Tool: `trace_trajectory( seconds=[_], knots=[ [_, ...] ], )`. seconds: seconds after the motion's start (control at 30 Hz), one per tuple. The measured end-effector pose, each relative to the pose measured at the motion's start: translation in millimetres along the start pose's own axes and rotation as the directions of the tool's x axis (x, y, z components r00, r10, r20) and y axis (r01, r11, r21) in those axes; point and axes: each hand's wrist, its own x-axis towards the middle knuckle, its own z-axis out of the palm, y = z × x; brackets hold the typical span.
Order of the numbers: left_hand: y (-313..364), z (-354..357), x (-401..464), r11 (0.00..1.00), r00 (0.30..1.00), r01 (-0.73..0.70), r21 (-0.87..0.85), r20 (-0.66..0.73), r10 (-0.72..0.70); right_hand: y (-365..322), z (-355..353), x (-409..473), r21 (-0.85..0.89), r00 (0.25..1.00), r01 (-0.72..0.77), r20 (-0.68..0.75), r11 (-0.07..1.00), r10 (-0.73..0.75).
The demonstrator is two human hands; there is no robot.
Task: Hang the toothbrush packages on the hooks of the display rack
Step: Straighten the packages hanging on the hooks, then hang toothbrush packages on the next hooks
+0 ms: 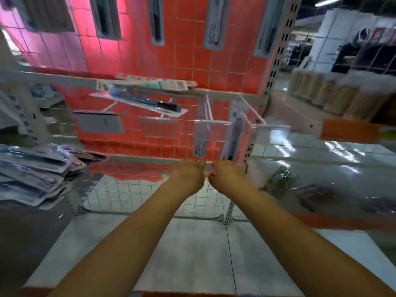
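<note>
My left hand [188, 171] and right hand [227, 171] reach forward side by side, nearly touching, low in front of the rack [276, 67]. On both the fingers curl down and away from me, so I see only their backs. I cannot tell whether either grips anything; no package shows in them.

Just above my fingertips hang two toothbrush packs on the lower hooks [206, 108]: a short pack [200, 147] over my left hand and a long pack [234, 133] over my right, its bottom edge close to my right fingers. Clear price tags [272, 130] sit at the hook ends beside them.

Farther left on the same row, a teal pack [145, 101] lies tilted flat across the hooks, with another pack [158, 83] above it. More packs hang along the top row [215, 22] against the red grid panel [132, 61].

A pile of packs [32, 176] lies at my left. To my right a crumpled wrapper [278, 181] rests on the shiny tile floor [203, 254].
</note>
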Motion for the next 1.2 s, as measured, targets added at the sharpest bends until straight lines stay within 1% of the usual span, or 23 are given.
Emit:
trace_trajectory(
  seconds=[0.03, 0.1, 0.23, 0.37, 0.57, 0.77, 0.93, 1.07, 1.2],
  knots=[
    [2, -12, -6, 0.999, 1.000, -0.014, -0.031, 0.009, 0.014, -3, -9, -10, 0.000, 1.000, 0.007, 0.005, 1.000, -0.007],
    [3, -36, -19, 0.995, 0.998, -0.058, -0.078, -0.016, 0.057, -12, -31, -32, -0.024, 0.999, 0.024, 0.026, 0.999, -0.024],
    [2, -88, -51, 0.993, 0.993, -0.105, -0.060, 0.047, 0.107, -36, -78, -69, -0.017, 0.997, 0.027, 0.067, 0.999, -0.026],
    [-3, -145, -91, 0.992, 0.989, -0.112, -0.065, 0.087, 0.117, -67, -120, -106, -0.010, 0.993, 0.029, 0.114, 1.000, -0.028],
    [-32, -207, -139, 0.994, 0.990, -0.101, -0.052, 0.091, 0.105, -115, -162, -147, -0.014, 0.991, 0.049, 0.122, 0.999, -0.047],
    [-65, -228, -158, 0.998, 0.991, -0.039, -0.050, 0.122, 0.045, -154, -170, -162, 0.003, 0.988, 0.103, 0.117, 0.995, -0.103],
    [-82, -237, -150, 1.000, 0.993, -0.002, -0.026, 0.114, 0.005, -166, -174, -151, 0.006, 0.979, 0.170, 0.109, 0.985, -0.170],
    [-86, -250, -130, 0.999, 0.998, 0.014, -0.041, 0.063, -0.012, -163, -186, -127, 0.024, 0.974, 0.218, 0.050, 0.976, -0.219],
    [-102, -250, -106, 0.998, 0.996, 0.067, 0.006, 0.057, -0.067, -157, -190, -97, 0.038, 0.966, 0.258, -0.008, 0.965, -0.258]
  ],
)
